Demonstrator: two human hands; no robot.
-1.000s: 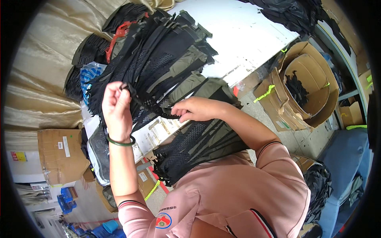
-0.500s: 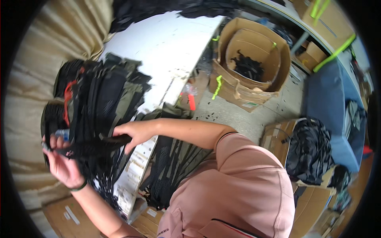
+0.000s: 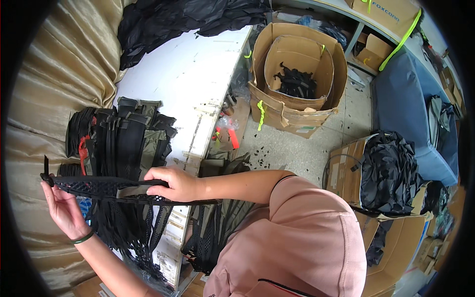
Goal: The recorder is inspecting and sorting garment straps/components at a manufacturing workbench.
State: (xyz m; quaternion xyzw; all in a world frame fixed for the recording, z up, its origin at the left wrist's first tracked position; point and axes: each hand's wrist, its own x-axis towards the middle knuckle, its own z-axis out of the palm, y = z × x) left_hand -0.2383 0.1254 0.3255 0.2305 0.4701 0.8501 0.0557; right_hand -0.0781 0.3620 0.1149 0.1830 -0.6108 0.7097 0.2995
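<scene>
A gold curtain (image 3: 54, 84) hangs left of the white worktop (image 3: 173, 74); a cardboard box (image 3: 304, 119) stands right of it, a blue container (image 3: 403, 109) farther right.

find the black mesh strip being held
In the head view, the black mesh strip runs left of centre, from the left hand into the right hand.

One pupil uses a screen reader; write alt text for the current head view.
A person's left hand and right hand hold a black mesh strip over black and olive strips on a white table. To the right, a cardboard box holds black pieces.
</scene>
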